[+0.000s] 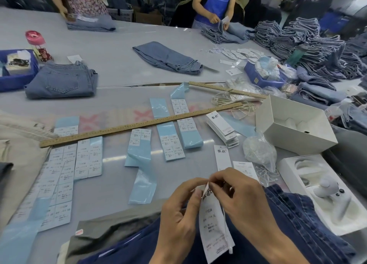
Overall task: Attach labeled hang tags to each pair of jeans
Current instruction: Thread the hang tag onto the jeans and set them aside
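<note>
Both hands work at the top of a white hang tag (215,222) held over the dark jeans (297,220) at the near edge of the counter (119,69): left hand (178,210) pinches the tag's upper end to steady it, right hand (240,196) pinches at the same spot, probably feeding a string through the hole, though the string is too fine to confirm. Sticker sheets (174,136) and spare tags (222,124) lie just beyond the jeans, apparently staged within reach for labelling the next tag.

Both hands meet close together, left hand (179,208) and right hand (241,196) pinching with curled fingers.
</note>
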